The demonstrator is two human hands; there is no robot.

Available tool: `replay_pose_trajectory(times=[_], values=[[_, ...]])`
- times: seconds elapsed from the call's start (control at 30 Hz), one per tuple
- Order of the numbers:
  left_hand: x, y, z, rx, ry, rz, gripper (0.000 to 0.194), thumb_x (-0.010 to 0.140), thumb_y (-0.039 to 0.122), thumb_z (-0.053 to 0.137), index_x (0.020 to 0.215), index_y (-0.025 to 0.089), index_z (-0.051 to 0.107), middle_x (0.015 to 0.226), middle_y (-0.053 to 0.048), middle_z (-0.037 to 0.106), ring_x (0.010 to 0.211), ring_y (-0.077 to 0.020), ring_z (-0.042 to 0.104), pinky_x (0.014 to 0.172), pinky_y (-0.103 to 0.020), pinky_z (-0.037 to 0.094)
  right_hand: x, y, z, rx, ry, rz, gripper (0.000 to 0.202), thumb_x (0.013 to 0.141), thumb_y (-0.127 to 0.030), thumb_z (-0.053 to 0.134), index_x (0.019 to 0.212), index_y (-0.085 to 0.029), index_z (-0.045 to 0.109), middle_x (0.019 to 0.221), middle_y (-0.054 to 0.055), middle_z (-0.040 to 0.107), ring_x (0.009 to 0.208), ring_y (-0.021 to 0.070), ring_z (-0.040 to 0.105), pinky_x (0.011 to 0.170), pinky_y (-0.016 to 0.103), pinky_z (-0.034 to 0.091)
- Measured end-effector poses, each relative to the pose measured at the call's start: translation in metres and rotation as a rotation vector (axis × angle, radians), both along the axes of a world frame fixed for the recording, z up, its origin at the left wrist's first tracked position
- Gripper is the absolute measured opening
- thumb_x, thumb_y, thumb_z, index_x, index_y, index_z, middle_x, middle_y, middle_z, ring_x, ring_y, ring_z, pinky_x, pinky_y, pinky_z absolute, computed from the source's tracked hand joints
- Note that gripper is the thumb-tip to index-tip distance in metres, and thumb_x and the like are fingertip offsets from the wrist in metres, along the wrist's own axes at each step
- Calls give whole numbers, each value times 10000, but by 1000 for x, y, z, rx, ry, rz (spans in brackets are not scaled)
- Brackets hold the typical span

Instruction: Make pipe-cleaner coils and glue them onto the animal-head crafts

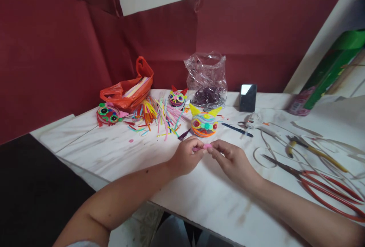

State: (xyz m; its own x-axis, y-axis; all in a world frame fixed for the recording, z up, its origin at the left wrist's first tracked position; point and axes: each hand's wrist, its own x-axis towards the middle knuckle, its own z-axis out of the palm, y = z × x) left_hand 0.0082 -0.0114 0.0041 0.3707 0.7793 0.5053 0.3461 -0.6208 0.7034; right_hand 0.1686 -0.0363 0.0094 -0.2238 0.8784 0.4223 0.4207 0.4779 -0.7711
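Both hands meet over the near middle of the marble-patterned table, pinching a small pink fuzzy piece (207, 146), perhaps pipe cleaner. My left hand (186, 155) is closed on its left end, where a darker pink bit shows between the fingers. My right hand (230, 159) grips the right side between thumb and fingertips. Just beyond them sits a round animal head (204, 123) of coloured fuzzy strips, with yellow ears and red eyes. Behind stand a smaller head with red ears (177, 97) and, at the left, one with green-ringed eyes (108, 114).
Bundles of coloured pipe cleaners (162, 116) lie beside a red plastic bag (128, 93). A clear bag (207, 83) and a phone (248, 98) stand at the back. Scissors (302, 174), yellow-handled pliers (319, 152) and a glue gun (256, 123) with its cable lie at right.
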Motion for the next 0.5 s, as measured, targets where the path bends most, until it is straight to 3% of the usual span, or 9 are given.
replay_pose_trajectory(times=[0.17,0.33,0.5], values=[[-7,8,-4,118,249,-24,150,772,172,525,624,153,531,646,7,507,646,-117,487,653,-263,363,5,6,2,124,-217,69,246,881,-318,434,736,-184,580,652,22,593,578,135,511,549,235,396],[-8,6,-1,252,296,-31,184,810,205,492,647,146,555,667,-14,561,706,-137,514,740,-298,350,7,6,4,149,-297,53,253,876,-294,429,700,-177,568,597,7,562,531,121,480,508,223,363],[-6,4,1,-15,108,-54,184,769,255,553,632,137,588,637,-2,518,615,-109,483,607,-238,369,8,5,6,155,-324,51,266,872,-307,422,689,-179,565,572,4,552,506,119,465,479,222,342]])
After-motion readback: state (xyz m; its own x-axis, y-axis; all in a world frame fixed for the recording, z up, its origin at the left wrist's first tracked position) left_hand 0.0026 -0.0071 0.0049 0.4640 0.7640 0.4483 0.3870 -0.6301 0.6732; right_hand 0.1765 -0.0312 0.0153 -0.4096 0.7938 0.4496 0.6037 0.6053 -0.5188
